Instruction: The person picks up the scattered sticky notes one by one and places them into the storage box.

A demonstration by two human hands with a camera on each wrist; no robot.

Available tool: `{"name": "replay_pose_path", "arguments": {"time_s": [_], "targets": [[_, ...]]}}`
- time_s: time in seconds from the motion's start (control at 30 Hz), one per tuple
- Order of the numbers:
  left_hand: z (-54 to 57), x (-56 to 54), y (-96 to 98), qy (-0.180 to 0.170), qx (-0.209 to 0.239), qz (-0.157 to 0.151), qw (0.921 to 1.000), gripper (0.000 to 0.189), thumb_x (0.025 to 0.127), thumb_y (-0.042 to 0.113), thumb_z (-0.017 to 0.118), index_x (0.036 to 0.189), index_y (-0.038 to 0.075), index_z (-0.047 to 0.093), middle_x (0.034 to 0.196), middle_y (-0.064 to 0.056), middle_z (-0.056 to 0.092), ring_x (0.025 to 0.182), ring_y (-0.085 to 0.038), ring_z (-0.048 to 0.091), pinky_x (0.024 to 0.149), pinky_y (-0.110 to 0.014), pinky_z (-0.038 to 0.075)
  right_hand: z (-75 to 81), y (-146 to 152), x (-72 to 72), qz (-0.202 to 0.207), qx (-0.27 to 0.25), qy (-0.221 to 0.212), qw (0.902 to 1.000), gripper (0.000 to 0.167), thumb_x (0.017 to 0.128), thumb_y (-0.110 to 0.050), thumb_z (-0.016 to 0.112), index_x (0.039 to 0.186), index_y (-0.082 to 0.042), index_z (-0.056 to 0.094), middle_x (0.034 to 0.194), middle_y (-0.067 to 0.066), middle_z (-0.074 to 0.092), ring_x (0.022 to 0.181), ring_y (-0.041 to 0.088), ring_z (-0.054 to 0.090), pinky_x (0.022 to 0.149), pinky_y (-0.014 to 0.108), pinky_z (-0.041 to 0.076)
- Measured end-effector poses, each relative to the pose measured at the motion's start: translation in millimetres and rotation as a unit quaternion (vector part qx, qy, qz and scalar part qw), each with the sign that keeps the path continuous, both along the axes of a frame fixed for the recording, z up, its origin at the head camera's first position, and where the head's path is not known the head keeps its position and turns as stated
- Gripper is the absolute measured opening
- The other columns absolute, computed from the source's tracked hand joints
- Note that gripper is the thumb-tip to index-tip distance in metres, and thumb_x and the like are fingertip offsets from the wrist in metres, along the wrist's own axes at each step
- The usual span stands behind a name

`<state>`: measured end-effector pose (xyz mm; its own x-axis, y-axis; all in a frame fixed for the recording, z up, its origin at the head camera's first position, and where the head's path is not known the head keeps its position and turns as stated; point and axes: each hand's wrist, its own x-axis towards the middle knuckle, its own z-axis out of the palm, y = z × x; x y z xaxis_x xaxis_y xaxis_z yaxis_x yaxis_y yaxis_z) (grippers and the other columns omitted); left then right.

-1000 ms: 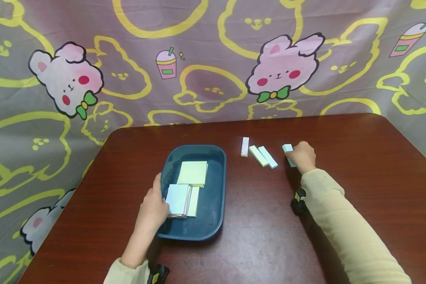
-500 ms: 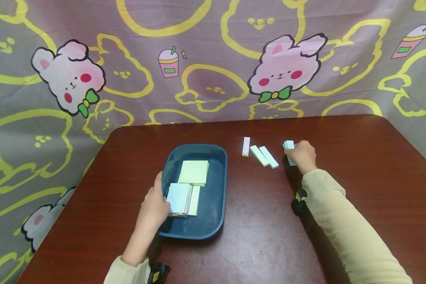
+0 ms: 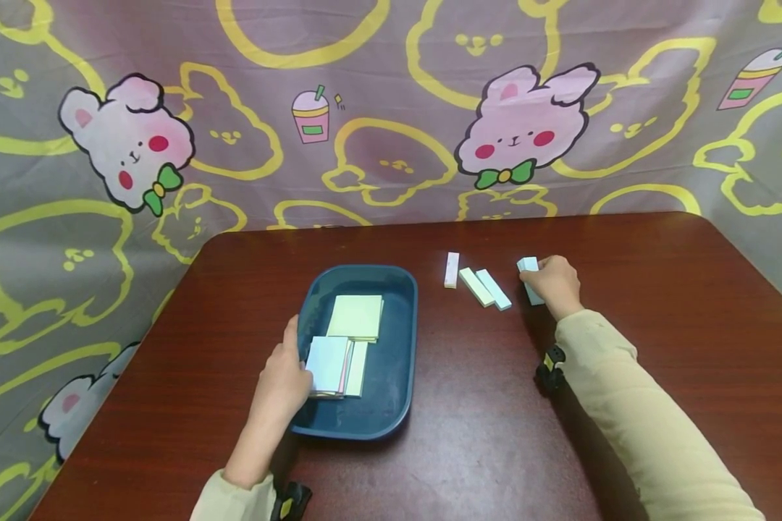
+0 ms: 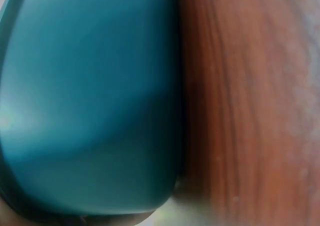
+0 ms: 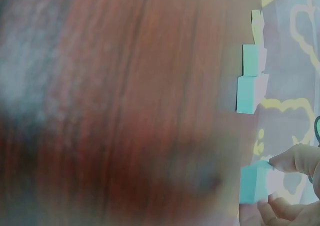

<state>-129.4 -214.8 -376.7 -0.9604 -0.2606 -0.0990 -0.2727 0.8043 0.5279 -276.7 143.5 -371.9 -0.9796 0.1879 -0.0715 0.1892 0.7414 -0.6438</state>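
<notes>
In the head view, my left hand (image 3: 282,380) holds the left rim of a dark blue plastic tray (image 3: 391,391), its thumb over the inner side. Square sticky-note pads, pale yellow (image 3: 355,316) and pale blue (image 3: 328,364), lie inside with a narrow yellow pad (image 3: 356,369). On the table's right side my right hand (image 3: 556,284) pinches narrow pale blue sticky notes (image 3: 528,265) between thumb and fingers. The right wrist view shows these blue notes (image 5: 254,182) at the fingertips; their exact number is hard to tell. The left wrist view shows mostly the tray's outer wall (image 4: 95,100).
Between tray and right hand lie three narrow sticky-note pads: whitish (image 3: 452,270), pale yellow (image 3: 476,287) and pale blue (image 3: 493,289). They rest on a brown wooden table (image 3: 482,427). A patterned cloth (image 3: 391,108) hangs behind the table.
The narrow blue notes in my right hand have shifted and turned slightly between the fingers. My left hand and the tray hold their place.
</notes>
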Motion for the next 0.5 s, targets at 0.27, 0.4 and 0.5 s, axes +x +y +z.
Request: {"name": "replay_pose_path", "arguments": {"time_s": [0.27, 0.4, 0.5], "targets": [[0.7, -0.5, 0.0, -0.002, -0.002, -0.004, 1.0000, 0.072, 0.087, -0.004, 0.050, 0.150, 0.001, 0.016, 0.124, -0.035, 0.050, 0.088, -0.039, 0.059, 0.065, -0.045, 0.049, 8.3, -10.0, 3.3, 0.015, -0.020, -0.007, 0.9997, 0.031, 0.086, -0.019, 0.059, 0.098, 0.009, 0.062, 0.079, 0.010, 0.057, 0.065, 0.016, 0.046, 0.053, 0.025, 0.037], [0.3, -0.2, -0.1, -0.002, -0.001, -0.005, 1.0000, 0.072, 0.087, -0.004, 0.049, 0.151, 0.001, 0.016, 0.125, -0.035, 0.050, 0.090, -0.040, 0.059, 0.065, -0.046, 0.049, 14.7, -17.4, 4.8, 0.027, -0.037, -0.016, 0.9988, 0.035, 0.088, -0.017, 0.058, 0.110, 0.010, 0.062, 0.102, 0.020, 0.063, 0.069, 0.016, 0.050, 0.056, 0.024, 0.039], [0.0, -0.1, -0.3, -0.003, -0.001, -0.006, 1.0000, 0.071, 0.088, -0.003, 0.049, 0.151, 0.001, 0.016, 0.125, -0.035, 0.050, 0.090, -0.040, 0.059, 0.065, -0.045, 0.048, 20.0, -22.7, 6.2, 0.038, -0.047, -0.023, 0.9979, 0.040, 0.090, -0.018, 0.057, 0.118, 0.010, 0.058, 0.118, 0.025, 0.060, 0.082, 0.021, 0.054, 0.060, 0.023, 0.040]]}}
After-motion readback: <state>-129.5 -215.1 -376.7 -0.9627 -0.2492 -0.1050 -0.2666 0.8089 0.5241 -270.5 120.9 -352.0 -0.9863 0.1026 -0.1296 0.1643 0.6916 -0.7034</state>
